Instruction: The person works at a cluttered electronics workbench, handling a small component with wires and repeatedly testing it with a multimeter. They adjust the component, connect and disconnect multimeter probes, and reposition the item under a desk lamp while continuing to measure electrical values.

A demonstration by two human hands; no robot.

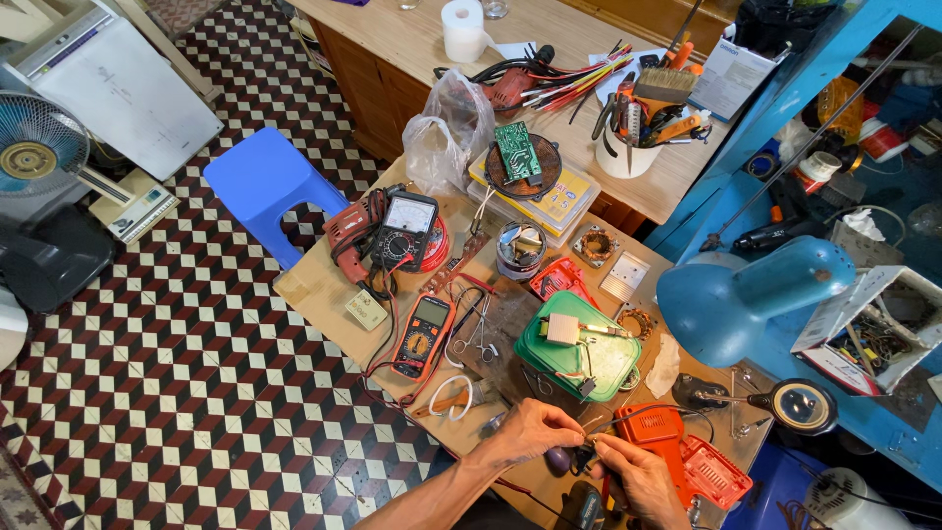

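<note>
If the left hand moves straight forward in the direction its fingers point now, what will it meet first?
The left hand points right, toward the right hand. It would first meet the small dark part pinched between both hands, then likely the right hand's fingers. Depth is hard to judge.

Both hands at the near edge of the workbench (324,294): left hand (530,430) and right hand (643,476) touching around a small part (581,456). Right of them, a soldering gun (653,429); behind, a lidded box (577,355); left of that, a multimeter (424,336). Stool (263,182) beyond the bench, far left.
</note>
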